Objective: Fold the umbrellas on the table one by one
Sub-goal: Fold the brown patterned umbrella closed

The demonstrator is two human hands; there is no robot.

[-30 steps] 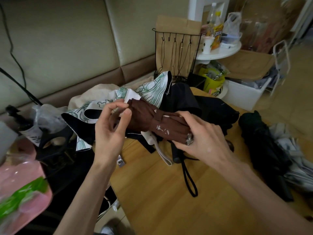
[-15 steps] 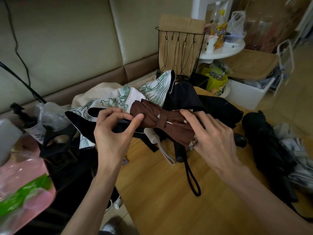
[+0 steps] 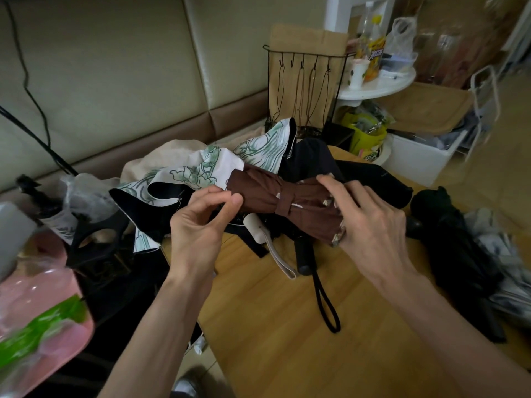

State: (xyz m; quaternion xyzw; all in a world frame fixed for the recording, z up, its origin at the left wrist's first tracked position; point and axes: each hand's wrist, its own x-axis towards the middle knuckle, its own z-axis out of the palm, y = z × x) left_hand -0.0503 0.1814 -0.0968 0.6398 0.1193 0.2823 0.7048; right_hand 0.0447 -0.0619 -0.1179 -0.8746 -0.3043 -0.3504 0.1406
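Right hand (image 3: 370, 225) fingers (image 3: 334, 189) curl round one end of the brown umbrella (image 3: 267, 193). Left hand (image 3: 198, 225) thumb and forefinger pinch the other end. Canopy rolled tight, strap wound round its middle. Held above the table (image 3: 273, 346), over unfolded umbrellas (image 3: 201, 170).

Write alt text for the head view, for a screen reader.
A person holds a rolled, strapped brown umbrella over a wooden table: the right hand grips its wide end, the left hand pinches its tip. Behind it lies a loose white-and-green umbrella; a black umbrella lies at the right.
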